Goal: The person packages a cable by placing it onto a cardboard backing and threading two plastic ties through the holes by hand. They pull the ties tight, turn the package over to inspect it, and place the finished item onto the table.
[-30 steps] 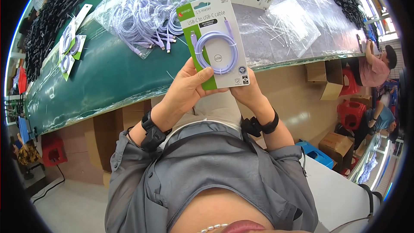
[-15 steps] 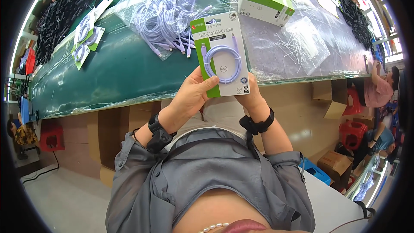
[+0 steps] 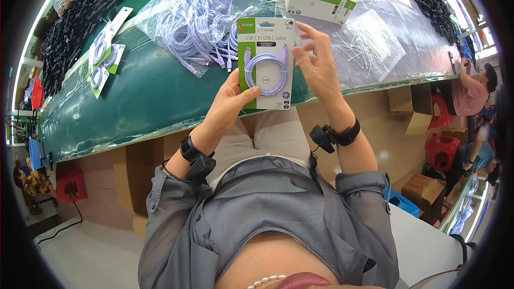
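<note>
My left hand point(image 3: 231, 96) grips a white-and-green cable card point(image 3: 266, 67) by its lower left side, thumb across the front. The card stands nearly upright, facing me, above the table's near edge. On its front is a coiled lilac USB-C cable point(image 3: 282, 77), with both plugs pointing up. My right hand point(image 3: 319, 69) is raised beside the card's right edge, empty, its fingers bent and apart. Behind the card's left side lies a clear bag of lilac cables point(image 3: 187, 27); the fingers of my left hand behind the card are hidden.
A banded stack of green-and-white cards point(image 3: 318, 2) stands behind, beside a bag of thin white ties point(image 3: 369, 48). Several carded cables point(image 3: 99, 77) lie left on the green table point(image 3: 123, 109). Black cables point(image 3: 80, 27) are heaped farther left. Cardboard boxes point(image 3: 423, 192) and stools point(image 3: 441, 150) stand at right.
My right hand has let go of the card's right side and risen to the right, its fingers spreading. The card has shifted slightly left, still in my left hand.
</note>
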The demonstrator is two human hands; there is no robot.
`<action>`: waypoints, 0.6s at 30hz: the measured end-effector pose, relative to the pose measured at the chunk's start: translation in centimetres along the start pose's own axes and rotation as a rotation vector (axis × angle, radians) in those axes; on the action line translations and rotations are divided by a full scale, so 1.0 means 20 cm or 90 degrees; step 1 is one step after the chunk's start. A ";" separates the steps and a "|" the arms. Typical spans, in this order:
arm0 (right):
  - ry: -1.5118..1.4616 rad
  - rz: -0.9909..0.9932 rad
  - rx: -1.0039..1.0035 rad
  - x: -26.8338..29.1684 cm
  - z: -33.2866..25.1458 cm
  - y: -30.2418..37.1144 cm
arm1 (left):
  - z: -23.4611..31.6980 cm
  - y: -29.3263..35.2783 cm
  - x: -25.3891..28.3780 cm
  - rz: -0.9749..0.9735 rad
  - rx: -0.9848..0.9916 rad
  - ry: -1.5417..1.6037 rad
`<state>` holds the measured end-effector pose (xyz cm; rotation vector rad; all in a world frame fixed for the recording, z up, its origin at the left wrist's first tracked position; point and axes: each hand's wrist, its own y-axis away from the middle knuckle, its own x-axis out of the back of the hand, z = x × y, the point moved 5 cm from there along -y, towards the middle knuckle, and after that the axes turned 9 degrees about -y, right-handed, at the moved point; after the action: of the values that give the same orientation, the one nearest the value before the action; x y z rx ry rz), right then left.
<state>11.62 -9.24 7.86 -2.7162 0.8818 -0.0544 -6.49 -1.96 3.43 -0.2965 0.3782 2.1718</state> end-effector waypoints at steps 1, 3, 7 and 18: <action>0.049 -0.077 0.011 -0.02 -0.03 -0.02 | 0.00 0.00 0.00 0.003 -0.003 -0.007; 0.145 -0.235 0.035 -0.07 -0.08 -0.03 | 0.00 -0.01 0.01 0.006 -0.006 -0.016; -0.085 -0.233 -0.187 -0.07 -0.03 -0.02 | -0.08 -0.04 0.06 0.006 -0.007 0.064; 0.016 -0.453 -0.285 -0.06 -0.01 -0.09 | -0.13 -0.03 0.00 0.098 -0.088 0.091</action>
<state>11.63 -7.20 8.60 -3.3095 -0.1334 -0.0382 -5.93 -2.55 0.94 -0.5163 0.3402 2.3399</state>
